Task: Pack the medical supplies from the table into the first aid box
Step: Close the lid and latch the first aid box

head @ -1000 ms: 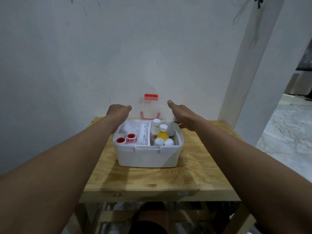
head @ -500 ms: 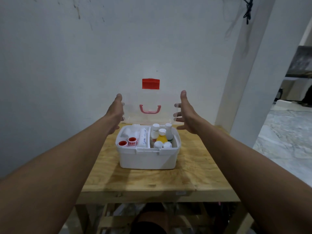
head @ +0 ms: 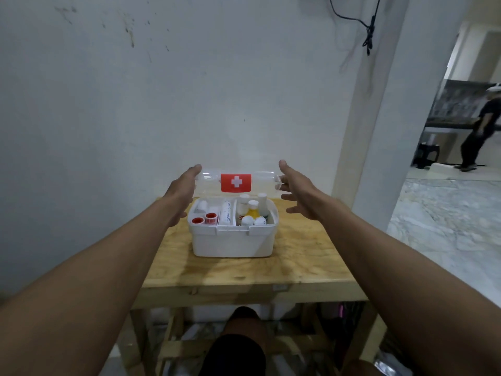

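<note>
Left hand [head: 182,191] at the lid's [head: 208,182] 9 o'clock edge, fingers extended, palm against the clear plastic; grasping that end of the lid. Whether the thumb wraps behind it cannot be told.

Box [head: 233,241], white, sits on the table [head: 303,261] toward its far side, at 12 o'clock from the person. Lid is clear, half lowered, tilted over the back of the box, with the red label [head: 235,182] and its white cross facing the camera.

Inside the box, left compartment: two red-capped rolls [head: 205,219] at the front, a white item behind them, too blurred to name. Middle slot: a long white packet [head: 226,215] standing on edge. Right compartment: white bottles [head: 244,203] upright at the back, a yellow bottle [head: 253,211] between them, two round white caps [head: 253,220] in front. All supplies seen are in the box; the tabletop around it carries nothing else in view.

Right hand [head: 299,195] at the lid's 3 o'clock edge, fingers spread, upper fingertips touching the lid's end, lower fingers loose and apart from the box rim. Grasp looks light; full contact cannot be told.

Beyond, at 2 o'clock, a doorway with a person in dark clothes [head: 478,131] well apart from the table.
</note>
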`<control>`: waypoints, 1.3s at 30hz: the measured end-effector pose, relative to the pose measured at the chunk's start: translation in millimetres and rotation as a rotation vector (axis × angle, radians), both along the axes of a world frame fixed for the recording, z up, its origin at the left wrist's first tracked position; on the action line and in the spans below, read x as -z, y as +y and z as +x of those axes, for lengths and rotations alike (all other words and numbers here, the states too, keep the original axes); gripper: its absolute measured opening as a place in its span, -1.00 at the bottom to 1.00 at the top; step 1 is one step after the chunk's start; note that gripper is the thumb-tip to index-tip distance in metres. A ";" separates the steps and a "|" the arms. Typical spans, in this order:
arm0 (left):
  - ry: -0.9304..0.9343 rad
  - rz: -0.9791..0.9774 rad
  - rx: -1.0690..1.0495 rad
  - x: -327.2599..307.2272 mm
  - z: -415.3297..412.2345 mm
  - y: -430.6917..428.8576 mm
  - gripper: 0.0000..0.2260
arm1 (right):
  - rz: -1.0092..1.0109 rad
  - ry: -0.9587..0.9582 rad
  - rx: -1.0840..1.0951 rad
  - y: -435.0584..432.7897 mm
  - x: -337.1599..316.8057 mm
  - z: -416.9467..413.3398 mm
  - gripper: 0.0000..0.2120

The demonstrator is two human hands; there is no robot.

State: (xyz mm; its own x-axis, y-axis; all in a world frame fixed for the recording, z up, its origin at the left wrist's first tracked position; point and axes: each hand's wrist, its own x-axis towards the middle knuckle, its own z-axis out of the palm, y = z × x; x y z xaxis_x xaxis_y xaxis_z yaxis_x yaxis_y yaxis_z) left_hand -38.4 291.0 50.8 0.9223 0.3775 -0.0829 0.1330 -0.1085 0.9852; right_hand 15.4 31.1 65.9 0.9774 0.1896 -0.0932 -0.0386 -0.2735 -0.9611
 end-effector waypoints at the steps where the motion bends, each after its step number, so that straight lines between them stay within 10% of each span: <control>1: -0.005 0.010 0.000 2.5 -2.3 -0.5 -0.35 | -0.017 -0.011 0.002 0.2 2.1 -3.2 -0.22; 24: -0.211 0.706 0.108 35.2 -35.0 -21.8 -0.12 | -0.403 -0.399 -0.173 -2.7 32.0 -33.9 -0.16; 39: -0.274 0.766 0.087 22.0 -37.5 -20.0 -0.34 | -0.626 -0.600 -0.067 9.3 37.3 -33.6 -0.19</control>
